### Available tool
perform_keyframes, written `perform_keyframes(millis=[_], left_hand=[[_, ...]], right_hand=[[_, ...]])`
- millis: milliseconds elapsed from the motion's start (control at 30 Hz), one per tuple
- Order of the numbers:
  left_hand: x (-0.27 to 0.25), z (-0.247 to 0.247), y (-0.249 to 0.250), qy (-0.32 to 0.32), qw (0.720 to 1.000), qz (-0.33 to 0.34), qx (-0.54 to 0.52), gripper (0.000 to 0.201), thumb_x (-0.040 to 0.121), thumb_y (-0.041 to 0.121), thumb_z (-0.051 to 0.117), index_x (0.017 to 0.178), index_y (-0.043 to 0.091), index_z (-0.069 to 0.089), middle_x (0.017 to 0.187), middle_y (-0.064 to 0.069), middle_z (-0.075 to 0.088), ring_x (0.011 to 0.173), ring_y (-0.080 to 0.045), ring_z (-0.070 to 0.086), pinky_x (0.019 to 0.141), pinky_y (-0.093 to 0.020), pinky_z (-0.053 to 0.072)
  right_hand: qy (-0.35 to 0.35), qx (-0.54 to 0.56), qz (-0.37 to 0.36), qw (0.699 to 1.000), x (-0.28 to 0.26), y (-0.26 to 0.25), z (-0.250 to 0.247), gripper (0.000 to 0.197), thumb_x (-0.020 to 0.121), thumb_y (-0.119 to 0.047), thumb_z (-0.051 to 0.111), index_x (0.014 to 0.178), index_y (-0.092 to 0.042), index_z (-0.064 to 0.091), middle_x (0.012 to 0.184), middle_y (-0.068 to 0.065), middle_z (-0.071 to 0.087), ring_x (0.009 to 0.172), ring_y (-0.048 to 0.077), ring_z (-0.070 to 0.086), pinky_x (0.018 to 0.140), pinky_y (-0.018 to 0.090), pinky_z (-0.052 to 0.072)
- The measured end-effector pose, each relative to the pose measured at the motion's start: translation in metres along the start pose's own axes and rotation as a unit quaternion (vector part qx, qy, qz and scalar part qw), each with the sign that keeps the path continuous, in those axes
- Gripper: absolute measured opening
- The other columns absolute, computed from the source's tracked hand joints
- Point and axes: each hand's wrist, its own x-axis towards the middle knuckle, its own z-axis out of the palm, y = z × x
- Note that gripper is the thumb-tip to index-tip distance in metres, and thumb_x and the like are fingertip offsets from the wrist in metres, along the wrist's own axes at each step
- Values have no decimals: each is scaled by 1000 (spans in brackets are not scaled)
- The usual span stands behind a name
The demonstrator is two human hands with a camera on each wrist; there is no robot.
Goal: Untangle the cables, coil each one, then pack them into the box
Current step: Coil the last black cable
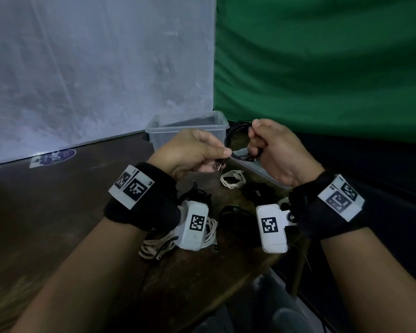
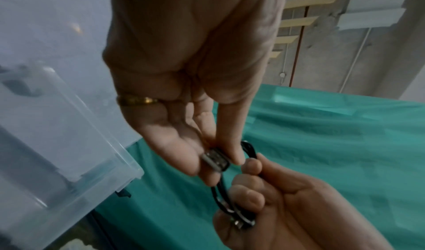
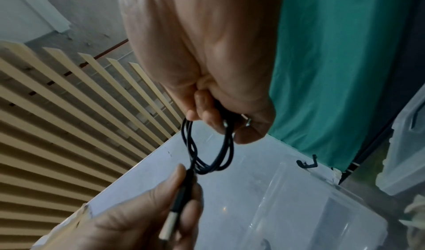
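Note:
A black USB cable (image 1: 235,138) is held up between both hands in front of the clear plastic box (image 1: 168,132). My right hand (image 1: 262,145) grips its coiled loops (image 3: 207,152) in a fist. My left hand (image 1: 216,156) pinches the cable's metal USB plug (image 2: 215,160) between thumb and fingers, close to the right hand. The same plug (image 3: 171,221) shows in the right wrist view, with the cable running from it into the coil. The box (image 2: 57,145) looks empty where I can see into it.
On the wooden table (image 1: 70,212) lie a coiled cream cable (image 1: 233,179), a white cable bundle (image 1: 209,233), a cream bundle (image 1: 151,246) and dark cables (image 1: 257,193). The box's clear lid (image 1: 262,173) lies right of them. A green cloth (image 1: 322,68) hangs behind.

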Motion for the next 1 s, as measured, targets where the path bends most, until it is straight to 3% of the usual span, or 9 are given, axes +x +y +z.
perform_keyframes(millis=[167,267,433,567,667,867,1000], left_hand=[[-2,0,1,-23,999,-8,-25,13,81,3,67,93,8,67,55,3,66,47,-4,61,40,-12,42],[-1,-1,-1,-48,999,-2,3,17,86,5,63,99,15,67,58,7,65,53,-5,62,42,-12,41],[1,-3,-4,-58,998,6,23,15,86,5,62,88,19,67,63,9,66,62,-5,64,50,-14,41],[2,-1,-4,-58,998,9,19,10,87,11,62,79,16,65,61,2,65,56,-7,53,50,-13,40],[1,-2,-4,-67,996,20,61,14,85,6,63,74,15,63,66,-1,63,60,-9,49,49,-15,36],[2,-4,-6,-51,993,22,108,17,80,8,69,69,18,62,93,-14,62,65,-13,45,53,-22,31],[4,-9,-5,-27,988,47,146,11,82,4,67,75,10,63,79,-14,61,64,-15,50,60,-25,41]], right_hand=[[-5,33,15,999,-2,-2,3,29,99,-8,39,72,-13,50,67,-1,53,50,6,35,53,21,31],[-7,23,20,1000,-3,-2,4,30,96,-3,35,72,-11,51,68,1,53,51,8,32,53,23,30],[0,14,35,999,-3,-1,6,32,96,-4,32,71,-8,52,62,1,39,50,8,28,54,25,26],[-15,-50,16,998,-4,1,4,34,101,-28,40,75,-12,54,54,-6,40,45,4,31,55,22,28],[-16,-106,-6,994,-5,3,4,33,102,-26,37,77,-11,52,41,-15,45,42,1,33,54,21,29],[-2,-125,1,992,-4,4,4,32,102,-21,36,78,-11,54,41,-15,48,41,0,33,50,19,29],[-6,-144,-9,990,-3,7,1,31,101,-22,42,76,-15,59,53,-6,46,47,6,34,51,20,31]])
